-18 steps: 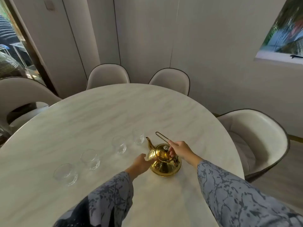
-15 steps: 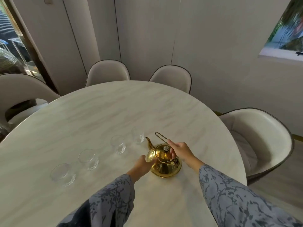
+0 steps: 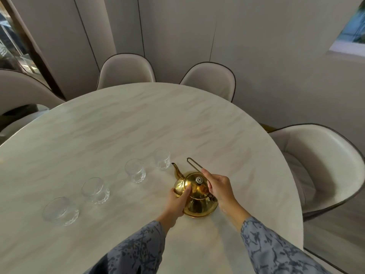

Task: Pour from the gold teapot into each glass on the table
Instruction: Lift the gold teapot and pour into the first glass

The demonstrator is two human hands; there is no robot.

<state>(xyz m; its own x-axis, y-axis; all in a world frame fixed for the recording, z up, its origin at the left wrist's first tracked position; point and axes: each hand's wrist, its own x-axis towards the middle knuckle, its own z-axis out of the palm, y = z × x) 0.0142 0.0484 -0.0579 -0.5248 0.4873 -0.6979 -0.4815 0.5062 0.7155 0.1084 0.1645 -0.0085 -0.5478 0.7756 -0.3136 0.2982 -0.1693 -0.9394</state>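
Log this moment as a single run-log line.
phase: pre-pour | gold teapot: standing on table | right hand: gripping wire handle | left hand: on pot body | four glasses: look empty

Gold teapot [image 3: 197, 196] stands upright right of four empty glasses [image 3: 135, 170] in a row.
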